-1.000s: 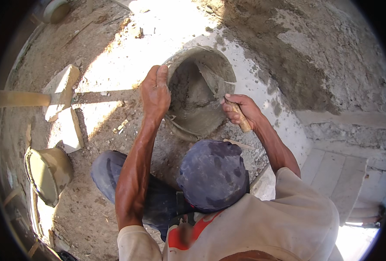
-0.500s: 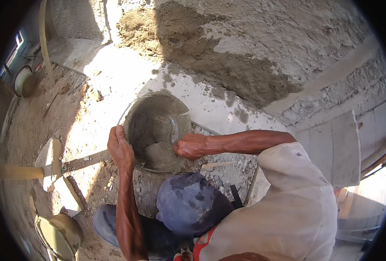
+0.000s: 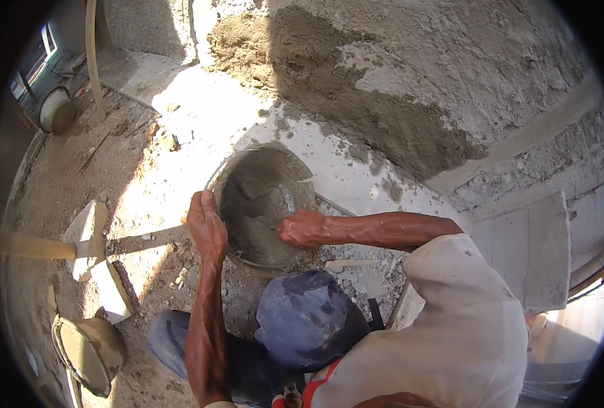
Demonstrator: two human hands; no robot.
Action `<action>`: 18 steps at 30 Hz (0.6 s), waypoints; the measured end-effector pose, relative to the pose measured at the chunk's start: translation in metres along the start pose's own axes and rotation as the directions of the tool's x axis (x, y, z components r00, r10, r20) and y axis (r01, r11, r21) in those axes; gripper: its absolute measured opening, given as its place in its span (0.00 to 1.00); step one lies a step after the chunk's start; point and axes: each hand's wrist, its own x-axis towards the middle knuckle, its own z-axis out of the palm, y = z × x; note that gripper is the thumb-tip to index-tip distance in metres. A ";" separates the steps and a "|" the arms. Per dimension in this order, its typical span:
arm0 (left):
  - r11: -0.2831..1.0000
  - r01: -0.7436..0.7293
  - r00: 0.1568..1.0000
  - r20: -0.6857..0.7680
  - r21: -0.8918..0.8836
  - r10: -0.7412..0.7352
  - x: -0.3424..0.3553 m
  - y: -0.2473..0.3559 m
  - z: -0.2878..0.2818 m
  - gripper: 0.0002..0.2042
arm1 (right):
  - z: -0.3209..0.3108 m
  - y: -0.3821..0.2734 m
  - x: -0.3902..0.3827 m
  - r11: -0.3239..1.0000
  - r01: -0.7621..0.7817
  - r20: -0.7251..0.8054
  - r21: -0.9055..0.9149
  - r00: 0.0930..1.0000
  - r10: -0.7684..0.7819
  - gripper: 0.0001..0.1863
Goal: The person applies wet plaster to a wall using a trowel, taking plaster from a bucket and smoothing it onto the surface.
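Grip: left hand [image 3: 207, 229] clasping bucket [image 3: 264, 159], forearm [image 3: 208, 326] forward | right hand [image 3: 302, 228] clenched, probably around trowel [image 3: 289, 198], elbow outward

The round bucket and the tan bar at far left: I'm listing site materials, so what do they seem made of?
Round bucket: possibly plastic or rubber; a dull grey, mortar-like coating hides its own surface. Tan bar: probably wood, matte, judging by its yellowish colour and straight edges; grain isn't clear.

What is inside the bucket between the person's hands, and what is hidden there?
Inside the bucket is grey, uneven mortar. The right hand, closed at the bucket's right side, hides any handle in its grip; mortar covers the bottom.
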 end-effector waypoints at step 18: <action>0.999 0.033 0.999 -0.013 -0.021 -0.033 0.002 -0.003 -0.003 0.21 | -0.055 0.004 -0.023 0.991 -0.085 0.084 -0.105 0.992 0.094 0.08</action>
